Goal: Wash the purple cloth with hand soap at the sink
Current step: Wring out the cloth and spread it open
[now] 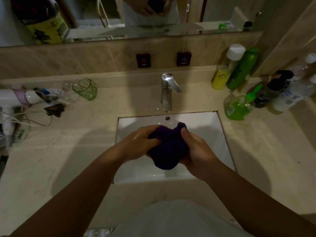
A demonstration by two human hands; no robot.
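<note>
Purple cloth [168,147]: bunched into a dark wad, held above the white sink [201,124], roughly over the middle of the basin. It was gripped from both sides and did not touch the basin.

Left hand [138,144]: closed on the left side of the cloth, fingers curled into the fabric, back of the hand shiny with wetness.

Right hand [198,151]: closed on the right side of the cloth, thumb pressed over the top fold, palm cupped beneath the wad.

Faucet [167,91]: chrome, single lever, standing at the rear rim of the sink; no stream of water could be made out at the spout.

Hand soap [239,106]: clear pump bottle of green liquid with a green pump head, standing on the tabletop [85,142] just beside the right rear corner of the sink.

Further bottles, right rear of the tabletop: one yellow bottle [224,71] with a white cap, one green bottle [242,69] touching it, one dark pump bottle [271,89] and one white bottle [294,94] near the soap.

Left of the tabletop: a green glass tumbler [85,88], upright; a white hair dryer [20,98] lying on its side with its cord looped beside it.

Wall: two dark tags [143,60] marked HOT and COLD above the faucet; a mirror [153,17] above them reflected the hands and the cloth.
</note>
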